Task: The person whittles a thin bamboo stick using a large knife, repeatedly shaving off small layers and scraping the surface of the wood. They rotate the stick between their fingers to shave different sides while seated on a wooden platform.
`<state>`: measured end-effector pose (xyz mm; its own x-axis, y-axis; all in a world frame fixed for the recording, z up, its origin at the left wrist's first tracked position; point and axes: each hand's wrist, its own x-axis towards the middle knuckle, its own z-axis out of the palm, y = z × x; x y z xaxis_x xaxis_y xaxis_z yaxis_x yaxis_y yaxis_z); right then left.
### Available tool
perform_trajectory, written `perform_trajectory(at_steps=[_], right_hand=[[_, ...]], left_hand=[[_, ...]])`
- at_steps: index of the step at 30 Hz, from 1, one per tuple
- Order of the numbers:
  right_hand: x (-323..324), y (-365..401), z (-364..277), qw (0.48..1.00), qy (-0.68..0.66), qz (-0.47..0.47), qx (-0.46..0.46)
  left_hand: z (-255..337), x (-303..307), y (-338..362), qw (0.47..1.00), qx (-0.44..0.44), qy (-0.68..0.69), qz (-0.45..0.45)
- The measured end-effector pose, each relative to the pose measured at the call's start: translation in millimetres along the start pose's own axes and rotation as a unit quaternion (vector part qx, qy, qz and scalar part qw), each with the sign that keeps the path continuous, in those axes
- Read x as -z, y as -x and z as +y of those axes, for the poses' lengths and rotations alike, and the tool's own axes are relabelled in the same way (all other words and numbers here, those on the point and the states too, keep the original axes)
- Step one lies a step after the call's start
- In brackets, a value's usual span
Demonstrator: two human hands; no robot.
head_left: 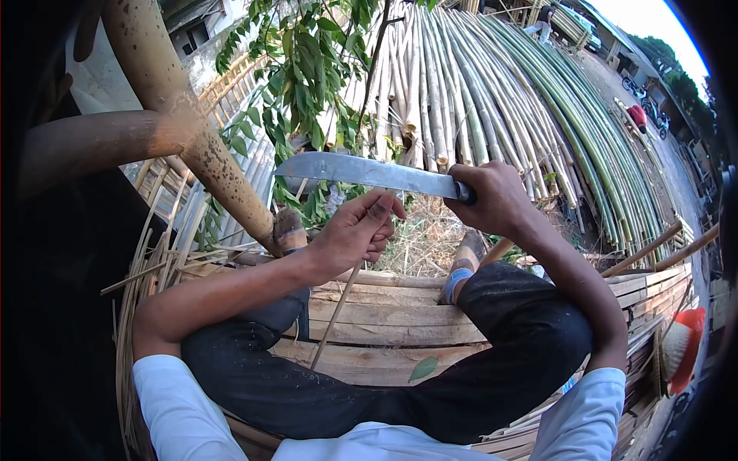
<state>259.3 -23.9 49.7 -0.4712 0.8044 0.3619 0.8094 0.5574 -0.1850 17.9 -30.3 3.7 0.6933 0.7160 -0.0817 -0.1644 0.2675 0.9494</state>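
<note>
My right hand is wrapped round the black handle of a machete. Its broad steel blade lies almost level across the view and points left, over the top of my left hand. The fingers of that hand are closed on a thin bamboo strip, which runs down from the fist toward my lap. The thumb and fingertips are right at the lower edge of the blade. The upper end of the strip is hidden by the hand and blade.
I sit on split bamboo slats, where a green leaf lies. A thick upright bamboo post rises at the left. Leafy branches hang ahead, before long piled bamboo poles. A red-and-cream hat is at the right.
</note>
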Motion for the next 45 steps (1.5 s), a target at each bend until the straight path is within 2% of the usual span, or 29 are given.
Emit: perform_trajectory(at_steps=[3, 5, 8, 12, 14, 20, 25, 29, 31, 39, 41, 45], right_hand=[[2.1, -4.1, -10.6, 0.999, 0.033, -0.035, 0.005], [2.9, -5.5, -17.0, 0.998, 0.040, -0.051, 0.003], [2.2, -7.2, -21.5, 0.997, 0.039, -0.066, -0.019], [1.7, -9.5, -25.9, 0.995, 0.059, -0.075, -0.026], [1.3, -9.7, -26.0, 0.994, 0.068, -0.084, -0.030], [-3.2, -10.5, -17.9, 0.994, 0.083, -0.066, -0.001], [-7.1, -13.4, -15.8, 0.991, 0.112, -0.057, -0.049], [-9.9, -13.2, -12.2, 0.992, 0.103, -0.059, -0.050], [-11.4, -13.4, -8.0, 0.993, 0.113, -0.018, -0.030], [-9.6, -8.2, 7.3, 0.990, 0.134, 0.010, -0.050], [-9.0, -8.3, 10.9, 0.986, 0.114, -0.007, -0.123], [-11.0, -3.0, 16.2, 0.987, 0.121, 0.007, -0.109]], left_hand=[[-4.5, 2.5, -1.0, 1.000, -0.004, -0.017, 0.002], [-5.6, 1.7, -1.8, 0.996, -0.018, -0.066, 0.051], [-5.0, -3.0, -1.3, 0.993, -0.035, -0.067, 0.093], [-5.5, 2.2, -2.0, 0.996, -0.025, -0.047, 0.065], [-7.8, 2.4, -2.0, 0.994, -0.045, -0.081, 0.065], [0.9, -5.1, 4.2, 0.991, 0.031, -0.104, 0.076], [6.0, -7.8, 3.9, 0.992, 0.011, -0.104, 0.064], [8.4, -10.5, 4.4, 0.994, 0.007, -0.089, 0.070], [8.5, -7.8, 2.7, 0.993, 0.011, -0.094, 0.073], [14.9, -13.3, 1.1, 0.993, 0.000, -0.063, 0.104], [16.0, -10.6, 1.0, 0.992, 0.025, -0.038, 0.120], [5.0, -1.5, -0.9, 0.995, 0.012, -0.032, 0.093]])
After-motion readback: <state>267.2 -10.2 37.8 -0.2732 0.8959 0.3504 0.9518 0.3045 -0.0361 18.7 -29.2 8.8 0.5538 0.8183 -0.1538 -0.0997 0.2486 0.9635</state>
